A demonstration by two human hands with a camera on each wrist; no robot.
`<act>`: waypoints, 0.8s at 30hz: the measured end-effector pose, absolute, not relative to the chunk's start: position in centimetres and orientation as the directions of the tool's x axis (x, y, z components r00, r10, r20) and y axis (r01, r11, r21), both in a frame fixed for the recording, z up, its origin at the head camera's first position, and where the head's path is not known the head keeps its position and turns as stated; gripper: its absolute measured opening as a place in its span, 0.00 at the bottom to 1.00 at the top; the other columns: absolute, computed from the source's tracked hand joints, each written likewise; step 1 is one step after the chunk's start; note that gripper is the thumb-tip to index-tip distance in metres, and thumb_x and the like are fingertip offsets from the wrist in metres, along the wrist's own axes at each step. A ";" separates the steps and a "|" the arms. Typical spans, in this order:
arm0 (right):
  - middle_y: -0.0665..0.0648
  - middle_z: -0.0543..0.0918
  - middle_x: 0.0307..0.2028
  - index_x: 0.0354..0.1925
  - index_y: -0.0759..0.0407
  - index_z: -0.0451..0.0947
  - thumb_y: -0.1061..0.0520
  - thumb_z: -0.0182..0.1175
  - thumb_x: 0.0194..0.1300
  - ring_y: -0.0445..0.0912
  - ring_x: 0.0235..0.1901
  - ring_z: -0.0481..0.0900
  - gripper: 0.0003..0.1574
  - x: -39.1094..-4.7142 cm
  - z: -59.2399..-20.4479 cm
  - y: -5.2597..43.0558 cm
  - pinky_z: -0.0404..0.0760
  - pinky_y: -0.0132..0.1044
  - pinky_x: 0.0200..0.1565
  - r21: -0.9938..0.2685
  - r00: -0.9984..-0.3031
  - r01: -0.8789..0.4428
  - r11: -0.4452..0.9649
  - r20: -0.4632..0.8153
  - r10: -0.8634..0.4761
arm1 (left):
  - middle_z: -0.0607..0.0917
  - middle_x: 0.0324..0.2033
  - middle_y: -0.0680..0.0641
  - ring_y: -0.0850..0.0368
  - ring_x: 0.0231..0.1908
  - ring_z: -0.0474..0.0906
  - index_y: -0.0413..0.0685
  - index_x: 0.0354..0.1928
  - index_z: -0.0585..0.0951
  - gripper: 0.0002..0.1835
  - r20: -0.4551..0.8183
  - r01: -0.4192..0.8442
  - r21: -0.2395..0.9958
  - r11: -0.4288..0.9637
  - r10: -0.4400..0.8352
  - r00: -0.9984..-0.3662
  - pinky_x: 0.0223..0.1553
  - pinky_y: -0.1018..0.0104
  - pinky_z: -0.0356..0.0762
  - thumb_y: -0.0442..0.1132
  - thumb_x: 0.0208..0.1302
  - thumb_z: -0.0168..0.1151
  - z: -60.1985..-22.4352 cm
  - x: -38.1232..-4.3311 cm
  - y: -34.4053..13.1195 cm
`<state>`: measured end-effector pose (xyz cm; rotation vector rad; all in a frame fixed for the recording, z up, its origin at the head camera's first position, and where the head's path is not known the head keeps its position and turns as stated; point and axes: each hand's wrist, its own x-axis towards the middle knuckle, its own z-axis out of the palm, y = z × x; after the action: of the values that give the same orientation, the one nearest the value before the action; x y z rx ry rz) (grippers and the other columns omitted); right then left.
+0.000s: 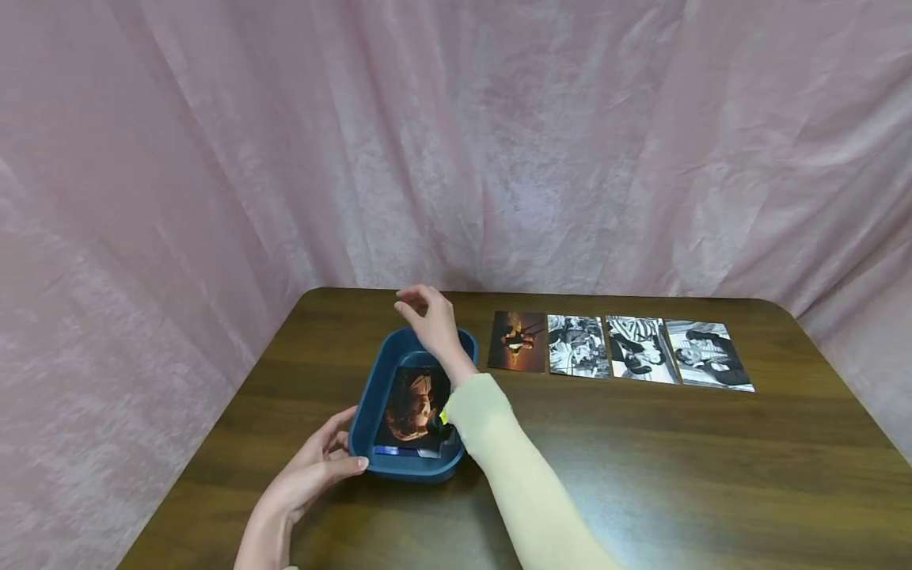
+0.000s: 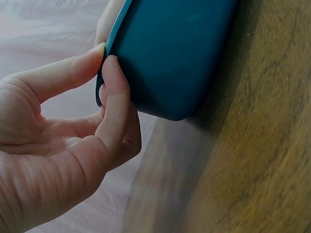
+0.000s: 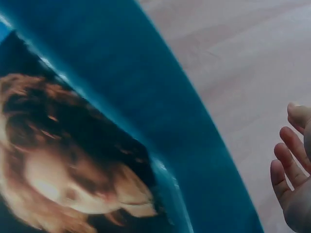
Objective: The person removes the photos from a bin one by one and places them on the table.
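A blue plastic bin [image 1: 362, 419] with rounded corners stands on the table, left of the middle. My left hand [image 1: 313, 469] pinches its near-left rim; in the left wrist view the thumb lies on one side of the rim [image 2: 112, 41] and fingers on the other. Inside, a dark photo card [image 1: 415, 405] of a person lies on top of other cards, whose bluish edge [image 1: 399, 451] shows at the near end. Over the far end of the bin, my right hand [image 1: 430, 323] hovers with loosely bent fingers and nothing in them. Its forearm covers part of the bin's right side.
Right of the bin, several photo cards lie in a row: a brown one [image 1: 518, 342], then black-and-white ones [image 1: 578, 346], the last one [image 1: 709, 356] slightly turned. Behind the brown wooden table [image 1: 641, 467] hangs a pink curtain [image 1: 499, 142].
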<state>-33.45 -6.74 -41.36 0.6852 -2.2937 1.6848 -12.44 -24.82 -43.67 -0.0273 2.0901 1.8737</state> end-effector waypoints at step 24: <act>0.60 0.49 0.76 0.76 0.37 0.53 0.39 0.81 0.39 0.60 0.75 0.45 0.71 -28.3 -41.7 -5.6 0.60 0.58 0.70 -0.191 -0.820 -0.366 0.911 -0.396 -0.412 | 0.74 0.45 0.47 0.61 0.43 0.78 0.43 0.77 0.46 0.48 -0.266 -0.241 0.960 0.138 0.198 -0.943 0.48 0.67 0.77 0.30 0.61 0.64 -43.6 -12.5 -24.7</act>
<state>-28.27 -5.59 -41.66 0.7504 -3.4992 0.1955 -12.49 -24.66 -43.57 -0.0416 2.0929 1.8669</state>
